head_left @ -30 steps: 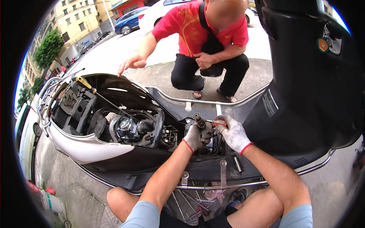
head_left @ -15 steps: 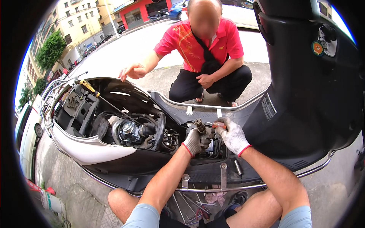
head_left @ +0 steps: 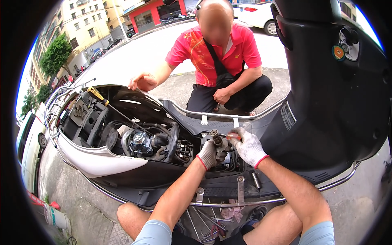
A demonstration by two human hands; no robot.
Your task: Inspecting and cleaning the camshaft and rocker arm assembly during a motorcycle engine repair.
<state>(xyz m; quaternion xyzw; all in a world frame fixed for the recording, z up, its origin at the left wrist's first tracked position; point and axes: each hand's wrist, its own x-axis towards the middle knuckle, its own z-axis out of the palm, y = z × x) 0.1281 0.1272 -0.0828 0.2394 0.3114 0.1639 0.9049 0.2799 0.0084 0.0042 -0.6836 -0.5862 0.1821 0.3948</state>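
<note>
A roadside repair spot outdoors; an opened scooter [head_left: 122, 155] on pavement, loose tools [head_left: 208, 226] beneath, street, parked cars [head_left: 255, 14], buildings [head_left: 87, 20] behind.

Engine [head_left: 143, 143] left of hands; screwdriver [head_left: 98, 96] behind; person [head_left: 220, 61] beyond scooter [head_left: 94, 163].

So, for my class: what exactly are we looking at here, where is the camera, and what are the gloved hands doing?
The camera sits on a person's head and looks down, so the bare forearms from the lower edge are their own. Its fisheye lens bends straight lines. Before them stands a scooter with its body opened, engine parts showing. The left hand, gloved, grips a small metal part in the opening. The right hand, gloved too, holds a thin tool with a reddish handle against it. A yellow-handled screwdriver rests in the open body. Another person in a red shirt crouches opposite.
</note>
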